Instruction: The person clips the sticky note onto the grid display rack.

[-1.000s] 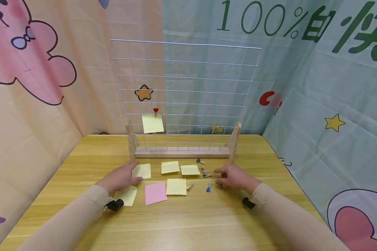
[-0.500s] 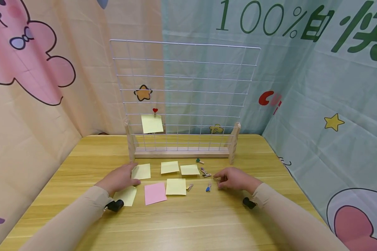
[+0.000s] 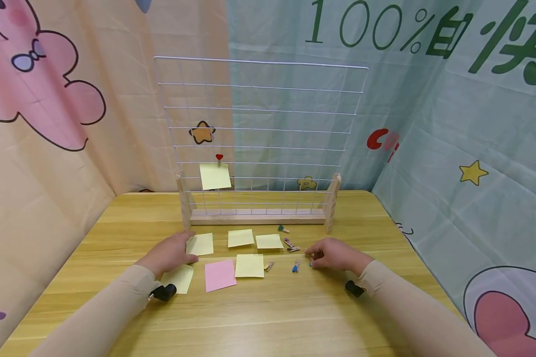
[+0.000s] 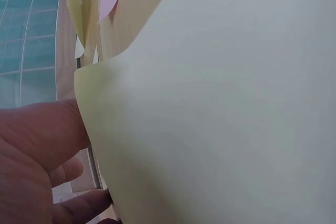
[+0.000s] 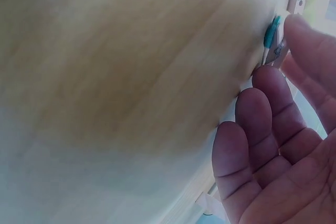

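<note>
My left hand [image 3: 170, 253] lies at the left, palm down, thumb and fingers beside a yellow sticky note [image 3: 200, 244]. Another yellow note [image 3: 182, 278] sits below that wrist. In the left wrist view a pale sheet [image 4: 220, 93] fills most of the picture, the fingers at its edge. On the right, my right hand [image 3: 335, 255] pinches a small clothespin with a teal decoration [image 5: 272, 32] between thumb and fingertip, low over the table. Beside it lie a blue-topped clothespin [image 3: 296, 267] and more small clothespins [image 3: 291, 245].
A white wire grid [image 3: 263, 119] in a wooden stand [image 3: 259, 218] rises at the back. One yellow note [image 3: 215, 177] hangs there from a red heart clothespin [image 3: 219, 157]. A pink note [image 3: 220, 275] and several yellow notes [image 3: 250, 266] lie mid-table. Printed curtains [image 3: 116, 99] surround the table.
My right thumb and fingers have closed in on the teal clothespin, which lay by the fingertips a second ago. The left hand has hardly moved.
</note>
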{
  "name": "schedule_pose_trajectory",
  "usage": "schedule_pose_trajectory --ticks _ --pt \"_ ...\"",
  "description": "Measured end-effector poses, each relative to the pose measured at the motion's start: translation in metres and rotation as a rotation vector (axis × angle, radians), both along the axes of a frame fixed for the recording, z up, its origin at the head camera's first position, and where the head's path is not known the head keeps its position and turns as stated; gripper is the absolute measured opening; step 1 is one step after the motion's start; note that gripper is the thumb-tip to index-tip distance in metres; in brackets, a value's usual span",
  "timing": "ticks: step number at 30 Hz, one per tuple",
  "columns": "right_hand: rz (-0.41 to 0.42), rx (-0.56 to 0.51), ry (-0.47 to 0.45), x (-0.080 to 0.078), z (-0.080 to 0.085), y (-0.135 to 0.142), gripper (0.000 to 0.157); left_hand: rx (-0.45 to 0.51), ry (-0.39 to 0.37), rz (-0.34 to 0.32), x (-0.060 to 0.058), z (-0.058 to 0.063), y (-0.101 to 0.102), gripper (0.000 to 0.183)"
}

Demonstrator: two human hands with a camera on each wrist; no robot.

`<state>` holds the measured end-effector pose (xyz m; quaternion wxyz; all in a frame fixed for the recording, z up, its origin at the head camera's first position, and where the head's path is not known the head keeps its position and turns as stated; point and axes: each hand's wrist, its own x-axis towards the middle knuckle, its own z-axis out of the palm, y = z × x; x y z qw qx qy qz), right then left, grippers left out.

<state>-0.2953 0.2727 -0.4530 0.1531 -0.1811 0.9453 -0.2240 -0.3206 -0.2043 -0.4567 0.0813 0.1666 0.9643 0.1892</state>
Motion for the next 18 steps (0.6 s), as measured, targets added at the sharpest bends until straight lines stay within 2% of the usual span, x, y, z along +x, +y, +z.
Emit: schedule_pose_trajectory --ticks 9,18 --pt "-0.027 0.018 -0.001 0.0011 0.0006 -0.0007 0.027 -0.019 0.010 0.008 -0.0008 0.0011 -0.0002 0.079" --pt "0.030 0.030 0.058 0.0019 -0.0018 0.0035 0.018 -0.014 0.010 0.007 -0.0028 -0.0012 -0.0014 0.075"
